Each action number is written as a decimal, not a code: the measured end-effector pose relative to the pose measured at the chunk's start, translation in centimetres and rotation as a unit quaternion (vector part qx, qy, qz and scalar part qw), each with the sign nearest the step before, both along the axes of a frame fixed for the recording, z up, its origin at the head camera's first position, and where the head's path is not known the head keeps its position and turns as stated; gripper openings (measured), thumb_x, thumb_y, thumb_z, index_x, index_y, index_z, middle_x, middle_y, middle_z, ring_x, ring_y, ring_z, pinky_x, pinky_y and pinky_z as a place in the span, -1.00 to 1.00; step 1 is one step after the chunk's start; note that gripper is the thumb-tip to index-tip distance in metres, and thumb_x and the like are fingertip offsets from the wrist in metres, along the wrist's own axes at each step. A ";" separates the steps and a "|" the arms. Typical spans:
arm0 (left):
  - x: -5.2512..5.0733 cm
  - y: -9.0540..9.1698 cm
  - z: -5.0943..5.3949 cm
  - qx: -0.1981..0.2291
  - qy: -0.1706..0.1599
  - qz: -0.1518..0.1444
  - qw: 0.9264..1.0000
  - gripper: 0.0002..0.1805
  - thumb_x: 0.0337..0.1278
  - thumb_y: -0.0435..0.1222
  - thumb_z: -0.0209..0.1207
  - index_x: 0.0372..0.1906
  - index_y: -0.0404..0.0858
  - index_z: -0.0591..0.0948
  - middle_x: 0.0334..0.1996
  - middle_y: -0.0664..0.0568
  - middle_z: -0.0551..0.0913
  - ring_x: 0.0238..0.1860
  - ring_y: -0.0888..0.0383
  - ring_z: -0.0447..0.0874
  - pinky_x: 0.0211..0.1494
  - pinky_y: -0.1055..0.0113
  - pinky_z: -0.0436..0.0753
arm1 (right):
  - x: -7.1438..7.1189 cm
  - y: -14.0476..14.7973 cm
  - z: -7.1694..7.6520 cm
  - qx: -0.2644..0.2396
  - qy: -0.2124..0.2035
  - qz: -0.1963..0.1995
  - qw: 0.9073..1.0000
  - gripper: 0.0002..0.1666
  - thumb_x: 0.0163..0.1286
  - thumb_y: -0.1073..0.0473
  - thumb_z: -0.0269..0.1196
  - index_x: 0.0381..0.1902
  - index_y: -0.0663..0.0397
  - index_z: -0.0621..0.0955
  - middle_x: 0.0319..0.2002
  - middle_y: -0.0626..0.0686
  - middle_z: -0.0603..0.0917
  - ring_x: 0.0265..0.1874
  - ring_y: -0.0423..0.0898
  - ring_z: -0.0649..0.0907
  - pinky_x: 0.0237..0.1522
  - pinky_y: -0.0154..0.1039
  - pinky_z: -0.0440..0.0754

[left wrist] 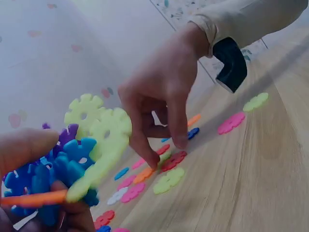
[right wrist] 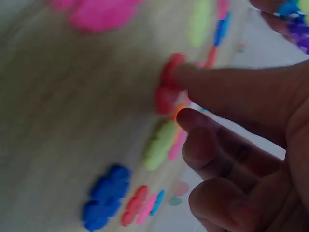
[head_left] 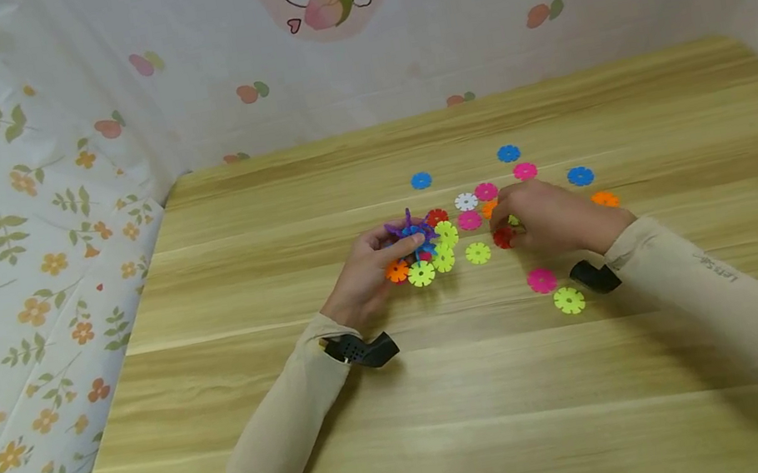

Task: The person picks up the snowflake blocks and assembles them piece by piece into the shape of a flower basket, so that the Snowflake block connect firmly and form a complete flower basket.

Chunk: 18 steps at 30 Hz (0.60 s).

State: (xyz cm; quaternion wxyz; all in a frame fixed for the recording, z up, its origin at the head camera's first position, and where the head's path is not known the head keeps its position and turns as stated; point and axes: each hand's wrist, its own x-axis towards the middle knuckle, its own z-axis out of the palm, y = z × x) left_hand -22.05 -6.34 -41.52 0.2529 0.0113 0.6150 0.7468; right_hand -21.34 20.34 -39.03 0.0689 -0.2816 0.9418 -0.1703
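Observation:
My left hand grips a cluster of interlocked notched plastic discs, thumb on top and fingers beneath. The cluster is blue and purple at its core, with yellow-green discs and an orange disc joined on its outer side. Over the scattered loose discs, my right hand reaches down with thumb and fingers spread apart. Its thumb tip touches or covers part of a red disc lying on the table. Beside that lies a yellow-green disc, near the right fingertips.
Loose discs lie around the right hand on the wooden table, including a white disc, a blue disc and an orange disc. A pink disc sits nearer the front. A printed cloth hangs behind the table.

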 end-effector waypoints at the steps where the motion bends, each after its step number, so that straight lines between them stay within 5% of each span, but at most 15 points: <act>1: 0.1 0.0 0.1 0.007 -0.007 -0.005 1.000 -0.57 0.36 -0.38 0.18 0.28 -0.38 0.51 0.15 -0.01 0.57 0.05 0.17 0.56 0.10 0.44 0.62 | 0.0 0.0 -0.3 0.004 0.009 0.004 1.000 -0.79 0.14 0.42 0.43 -0.23 0.17 0.77 -0.23 0.09 0.75 -0.24 -0.02 0.65 -0.14 -0.09 0.73; 7: 0.2 0.2 0.2 0.030 -0.010 -0.038 0.999 -0.55 0.44 -0.36 0.10 0.36 -0.31 0.45 0.26 -0.02 0.51 0.11 0.15 0.54 0.11 0.42 0.64 | -0.2 -0.1 -0.9 -0.011 0.014 0.008 1.000 -0.78 0.09 0.45 0.47 -0.31 0.15 0.72 -0.30 0.05 0.73 -0.29 -0.05 0.63 -0.18 -0.11 0.73; 18: 0.8 0.0 0.2 0.064 -0.021 -0.061 0.996 -0.55 0.46 -0.34 0.00 0.36 -0.34 0.32 0.06 0.05 0.52 0.03 0.21 0.56 0.04 0.45 0.66 | -0.4 0.5 -1.0 -0.049 -0.005 0.006 0.999 -0.85 0.32 0.42 0.30 -0.25 0.15 0.76 -0.26 0.08 0.78 -0.27 -0.02 0.67 -0.10 -0.02 0.72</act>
